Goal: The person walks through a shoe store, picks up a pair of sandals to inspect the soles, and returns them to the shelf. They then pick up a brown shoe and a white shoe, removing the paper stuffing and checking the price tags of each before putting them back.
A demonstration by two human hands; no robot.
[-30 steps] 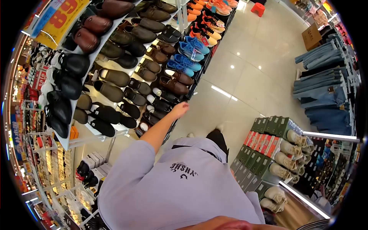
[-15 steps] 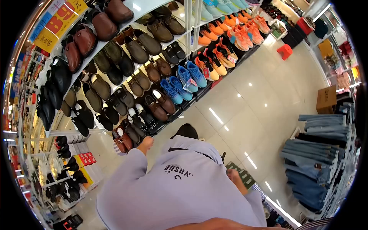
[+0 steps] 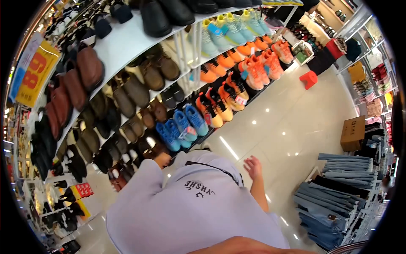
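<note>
My right hand (image 3: 253, 167) is raised over the tiled floor, fingers apart and nothing in them. At the end of its sleeve, my left hand (image 3: 163, 160) is beside the lower shoe rack, close to brown leather shoes (image 3: 157, 149). Its fingers are blurred and partly hidden, so I cannot make out whether they are curled or touching a shoe. Blue running shoes (image 3: 182, 128) stand on the bottom shelf just beyond that hand. Farther along are orange and yellow sneakers (image 3: 220, 106).
A white shoe shelf (image 3: 120, 44) runs along the left and ahead, with a yellow price sign (image 3: 37, 76) on it. To the right hang folded jeans (image 3: 332, 203), near a cardboard box (image 3: 352, 133). A red stool (image 3: 308, 79) stands on the floor ahead.
The view has shifted forward along the shoe shelves, bringing the blue shoes nearer. My right hand has swung forward from beside my hip, and its fingers now show spread. My left hand remains near the rack.
</note>
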